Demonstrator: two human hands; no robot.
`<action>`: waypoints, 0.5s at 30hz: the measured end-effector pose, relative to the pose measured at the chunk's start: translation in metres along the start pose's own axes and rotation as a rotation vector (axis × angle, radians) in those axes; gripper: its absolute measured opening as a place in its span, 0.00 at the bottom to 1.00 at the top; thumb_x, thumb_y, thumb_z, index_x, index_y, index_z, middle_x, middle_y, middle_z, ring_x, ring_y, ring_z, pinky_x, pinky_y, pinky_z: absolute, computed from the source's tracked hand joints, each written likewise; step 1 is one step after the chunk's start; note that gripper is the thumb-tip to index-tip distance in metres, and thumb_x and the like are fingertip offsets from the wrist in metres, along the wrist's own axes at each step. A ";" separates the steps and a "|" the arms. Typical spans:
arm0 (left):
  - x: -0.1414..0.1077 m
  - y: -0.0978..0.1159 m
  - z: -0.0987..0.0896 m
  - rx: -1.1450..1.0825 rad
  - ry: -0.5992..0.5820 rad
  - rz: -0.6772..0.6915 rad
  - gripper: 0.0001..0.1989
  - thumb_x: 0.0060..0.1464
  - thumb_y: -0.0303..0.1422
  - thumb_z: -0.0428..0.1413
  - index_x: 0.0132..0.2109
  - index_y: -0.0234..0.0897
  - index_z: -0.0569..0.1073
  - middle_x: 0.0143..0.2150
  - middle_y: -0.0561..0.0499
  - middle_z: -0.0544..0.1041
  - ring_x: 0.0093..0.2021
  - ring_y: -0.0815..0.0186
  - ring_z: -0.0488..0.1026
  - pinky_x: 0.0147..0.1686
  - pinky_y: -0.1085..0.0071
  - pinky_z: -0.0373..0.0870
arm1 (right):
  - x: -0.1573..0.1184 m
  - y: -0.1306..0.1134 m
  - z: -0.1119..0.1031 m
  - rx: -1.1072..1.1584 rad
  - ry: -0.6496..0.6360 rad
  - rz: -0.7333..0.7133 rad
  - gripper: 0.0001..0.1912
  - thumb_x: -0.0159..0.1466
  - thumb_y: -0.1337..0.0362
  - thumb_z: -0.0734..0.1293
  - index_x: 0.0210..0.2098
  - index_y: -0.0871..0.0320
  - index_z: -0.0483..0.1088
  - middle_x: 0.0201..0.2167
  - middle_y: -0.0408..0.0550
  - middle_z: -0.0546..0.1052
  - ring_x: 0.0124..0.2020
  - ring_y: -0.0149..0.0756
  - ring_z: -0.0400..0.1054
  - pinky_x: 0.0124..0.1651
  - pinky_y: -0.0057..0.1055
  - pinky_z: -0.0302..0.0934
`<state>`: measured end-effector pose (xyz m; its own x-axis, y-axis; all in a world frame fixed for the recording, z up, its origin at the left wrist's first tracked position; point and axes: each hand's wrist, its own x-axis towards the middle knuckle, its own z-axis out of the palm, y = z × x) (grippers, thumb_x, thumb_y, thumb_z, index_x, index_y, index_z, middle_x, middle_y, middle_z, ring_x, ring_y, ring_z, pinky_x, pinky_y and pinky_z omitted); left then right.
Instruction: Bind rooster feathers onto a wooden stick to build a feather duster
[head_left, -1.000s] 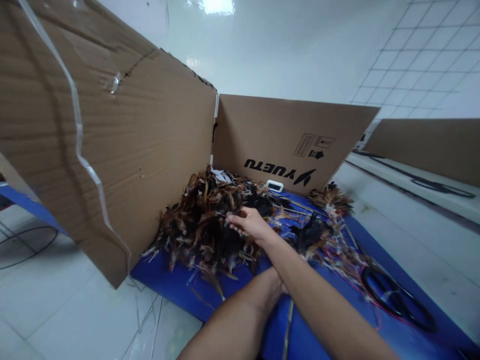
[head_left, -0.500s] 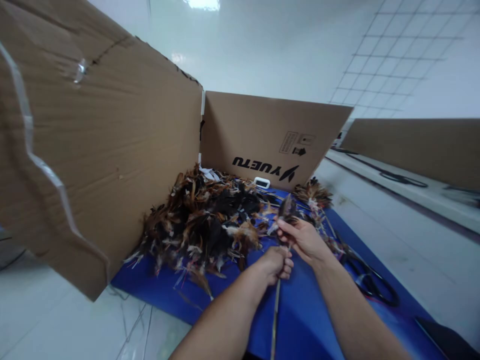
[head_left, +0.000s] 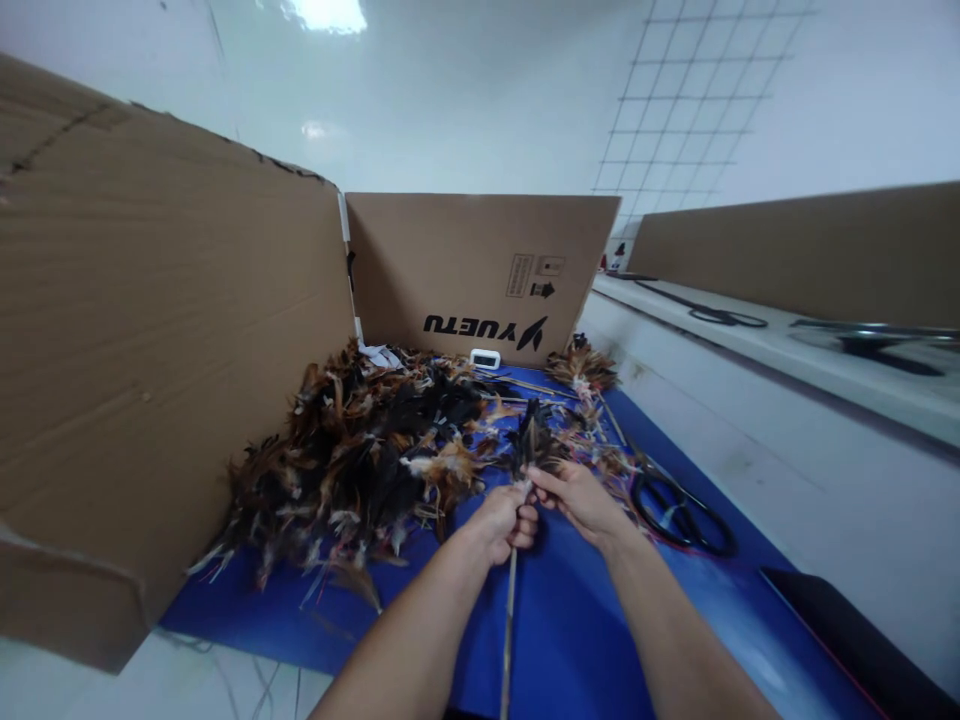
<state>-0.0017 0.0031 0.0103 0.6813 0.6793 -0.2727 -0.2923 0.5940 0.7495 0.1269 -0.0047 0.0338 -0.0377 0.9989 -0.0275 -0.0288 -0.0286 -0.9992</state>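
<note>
My left hand [head_left: 510, 522] is wrapped round a thin stick [head_left: 509, 630] whose lower end runs down toward me. Dark brown and black feathers [head_left: 534, 430] stand up at the stick's upper end. My right hand [head_left: 576, 497] pinches the base of these feathers, close against the left fingers; its fingertips partly hide what they grip. To the left of both hands spreads a big heap of brown and black feathers [head_left: 375, 450], some with pale fluffy ends.
Black-handled scissors [head_left: 686, 515] lie right of my hands on the blue table [head_left: 577, 640]. A small white digital display [head_left: 485, 359] and a feather bunch [head_left: 583, 366] are at the back. Cardboard walls [head_left: 480, 250] stand left and behind. A dark flat object [head_left: 847, 640] lies front right.
The view has turned to the right. My right hand has come down close to my left, and the feathers now stand upright at the stick's top.
</note>
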 end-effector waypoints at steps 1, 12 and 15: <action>0.000 0.000 0.000 -0.003 0.008 -0.003 0.09 0.53 0.36 0.46 0.30 0.35 0.60 0.17 0.61 0.50 0.13 0.80 0.42 0.14 0.80 0.32 | 0.001 0.001 -0.001 -0.009 -0.004 -0.011 0.15 0.49 0.55 0.70 0.22 0.62 0.66 0.16 0.40 0.67 0.19 0.25 0.58 0.22 0.24 0.50; 0.002 0.002 -0.002 -0.004 0.061 -0.016 0.11 0.51 0.38 0.49 0.30 0.34 0.61 0.17 0.61 0.51 0.13 0.80 0.42 0.14 0.80 0.32 | 0.003 0.009 -0.002 0.028 -0.051 -0.007 0.15 0.47 0.57 0.71 0.24 0.63 0.68 0.19 0.41 0.68 0.18 0.23 0.55 0.19 0.23 0.45; 0.002 0.001 -0.001 -0.003 0.082 -0.012 0.10 0.50 0.37 0.51 0.29 0.34 0.61 0.17 0.61 0.52 0.13 0.80 0.42 0.14 0.80 0.33 | 0.003 0.009 0.001 0.012 -0.001 0.002 0.14 0.46 0.58 0.71 0.22 0.63 0.67 0.18 0.41 0.68 0.18 0.23 0.55 0.18 0.22 0.45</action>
<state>-0.0014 0.0059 0.0101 0.6278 0.7049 -0.3301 -0.2867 0.6037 0.7439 0.1259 -0.0019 0.0246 -0.0385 0.9988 -0.0293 -0.0403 -0.0309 -0.9987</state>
